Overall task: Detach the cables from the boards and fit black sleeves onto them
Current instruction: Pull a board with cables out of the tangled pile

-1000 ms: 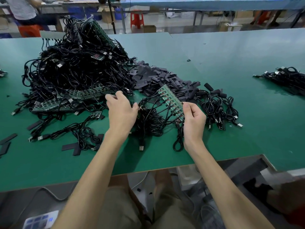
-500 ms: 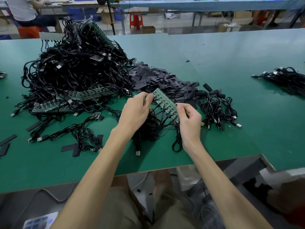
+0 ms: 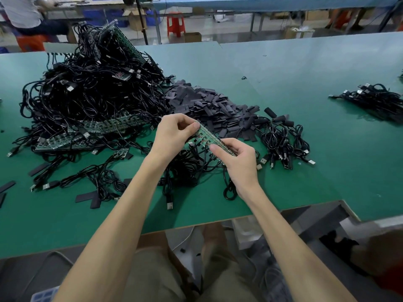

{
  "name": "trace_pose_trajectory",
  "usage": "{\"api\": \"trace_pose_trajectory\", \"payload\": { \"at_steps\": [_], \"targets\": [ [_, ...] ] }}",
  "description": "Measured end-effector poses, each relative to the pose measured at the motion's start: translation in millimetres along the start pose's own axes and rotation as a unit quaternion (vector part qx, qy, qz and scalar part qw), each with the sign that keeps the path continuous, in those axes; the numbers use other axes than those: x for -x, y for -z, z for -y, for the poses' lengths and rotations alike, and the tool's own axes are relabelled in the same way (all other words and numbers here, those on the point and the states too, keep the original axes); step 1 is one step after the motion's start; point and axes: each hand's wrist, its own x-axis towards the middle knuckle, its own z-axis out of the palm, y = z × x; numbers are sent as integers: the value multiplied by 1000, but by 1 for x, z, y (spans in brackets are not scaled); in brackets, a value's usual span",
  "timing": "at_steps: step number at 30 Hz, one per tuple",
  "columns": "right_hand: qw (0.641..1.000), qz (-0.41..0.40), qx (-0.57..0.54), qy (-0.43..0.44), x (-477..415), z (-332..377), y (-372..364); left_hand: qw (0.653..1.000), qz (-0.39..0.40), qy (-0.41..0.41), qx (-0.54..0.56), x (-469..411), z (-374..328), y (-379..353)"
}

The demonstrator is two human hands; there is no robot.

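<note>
While the board [image 3: 207, 136] hangs in the air just above the desk [image 3: 283, 68], both hands are clamped on it. The left hand [image 3: 174, 131] pinches the far end, thumb and curled fingers [image 3: 185, 122] closed on the edge. The right hand [image 3: 237, 158] pinches the near end, its fingers closed on it too, thumb pressed on the face.

The board is long, narrow and green, and it's tilted, running from upper left down to lower right between the two hands. From its underside the cables [image 3: 192, 171] drop in a black tangle onto the desk, right below the wrists, with silver plugs poking out toward the near edge.

Look left and there's a big pile [image 3: 93, 88] of more black cable and green boards, heaped high, with a couple of boards lying flat at its near foot. Behind the hands sits a heap of flat black sleeves [image 3: 202, 103], touching the pile.

To the right of the hands lies a small cluster [image 3: 283, 138] of coiled cords with sleeves on their ends, near the heap. Well apart, out at the right edge, a bundle [image 3: 375, 99] of cords lies on its own. A few loose sleeves lie scattered at the near left.

Beyond the desk there's a red stool [image 3: 175, 23], and a person [image 3: 24, 14] seated at another desk.
</note>
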Motion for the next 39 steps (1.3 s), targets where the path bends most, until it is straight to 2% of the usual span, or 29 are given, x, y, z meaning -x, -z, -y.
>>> {"api": "trace_pose_trajectory", "payload": {
  "at_steps": [6,14,22,32,34,37,39],
  "targets": [
    [1000,-10,19,-4,1,-2,1,998,-35,19,-41,1,0,-14],
    [999,-8,45,-7,1,-3,0,995,-82,50,-40,3,6,-32],
    [998,-12,65,-14,2,-2,-2,984,-171,-51,-7,12,-26,-25],
    [995,-18,89,-33,-3,-1,-3,941,-169,-262,130,27,-111,-2],
    [995,-20,97,-33,-4,-2,-2,933,-166,-270,171,26,-117,4],
    [994,-21,100,-39,-3,-3,-2,915,-196,-230,266,22,-119,12],
    [994,-18,99,-37,-3,-2,-2,905,-211,-229,291,20,-118,16]
  ]
}}
